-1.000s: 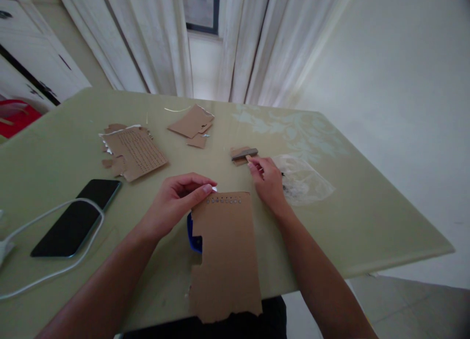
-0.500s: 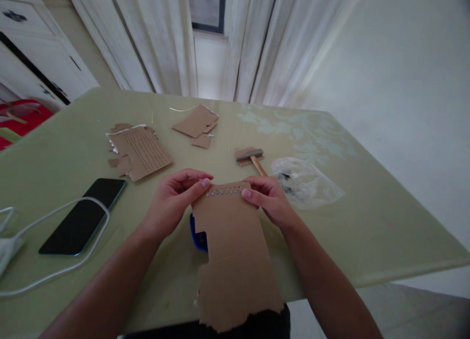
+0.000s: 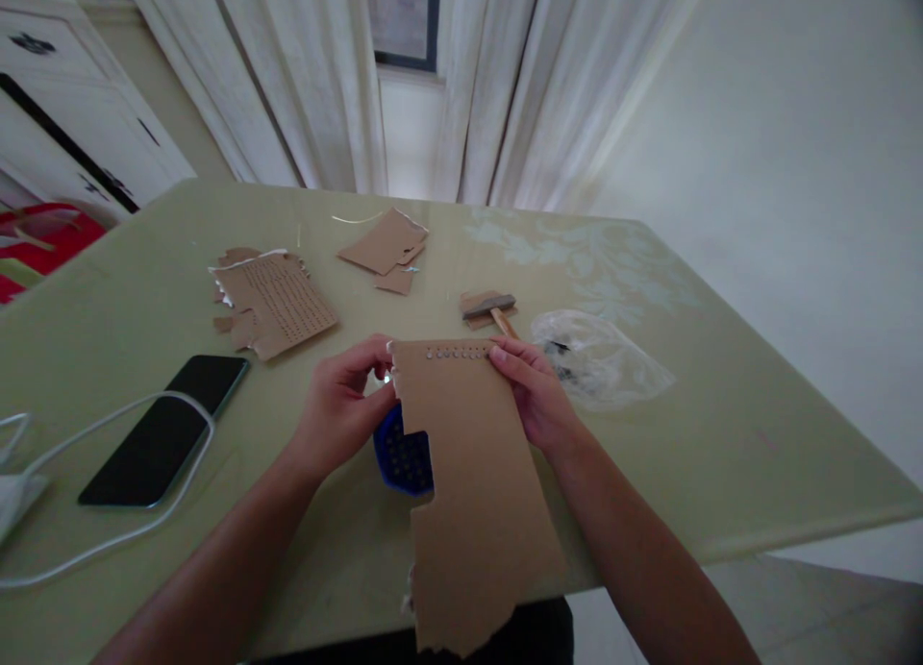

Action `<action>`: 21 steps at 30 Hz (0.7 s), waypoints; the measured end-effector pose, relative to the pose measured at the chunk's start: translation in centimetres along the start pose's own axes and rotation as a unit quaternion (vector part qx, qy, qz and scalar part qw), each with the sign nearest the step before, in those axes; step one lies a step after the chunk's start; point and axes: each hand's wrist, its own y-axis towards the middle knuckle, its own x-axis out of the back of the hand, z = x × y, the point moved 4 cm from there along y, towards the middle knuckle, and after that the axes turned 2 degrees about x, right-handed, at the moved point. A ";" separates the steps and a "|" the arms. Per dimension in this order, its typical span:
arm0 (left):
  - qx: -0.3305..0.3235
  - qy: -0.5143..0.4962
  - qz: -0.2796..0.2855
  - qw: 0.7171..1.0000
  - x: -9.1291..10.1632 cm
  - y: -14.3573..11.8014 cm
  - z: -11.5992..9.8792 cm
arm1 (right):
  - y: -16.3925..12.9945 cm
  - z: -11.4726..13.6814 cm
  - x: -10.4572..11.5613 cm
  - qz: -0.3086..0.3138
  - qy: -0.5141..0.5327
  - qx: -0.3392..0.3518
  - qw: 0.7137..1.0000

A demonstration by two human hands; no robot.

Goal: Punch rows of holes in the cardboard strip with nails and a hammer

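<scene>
A long piece of brown cardboard [image 3: 476, 463] with torn edges and a notch on its left side hangs toward me. A row of small round metal studs [image 3: 456, 353] runs along its far edge. My right hand [image 3: 530, 386] is closed on its far right corner, thumb on top. At its far left edge my left hand [image 3: 346, 406] is closed, with a bright glint at the fingertips; I cannot make out what they pinch. Beneath the cardboard, partly hidden, lies a blue plastic piece [image 3: 396, 458] with dots on its surface.
A hammer [image 3: 490, 307] rests on cardboard scraps beside a clear plastic bag [image 3: 606, 357] with dark bits inside. Pierced cardboard [image 3: 281, 305] and more cardboard pieces [image 3: 389, 240] lie farther back. At left are a black phone [image 3: 162, 434] and a white cable [image 3: 115, 540].
The cardboard has shifted to the right, uncovering more of the blue piece. My left hand has drawn its thumb off the cardboard's top face; my right hand keeps its grip.
</scene>
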 end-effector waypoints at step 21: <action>-0.243 0.153 -0.041 0.957 -0.3 -0.5 -1.9 | -0.3 -0.3 -0.4 0.018 0.058 -0.003 0.998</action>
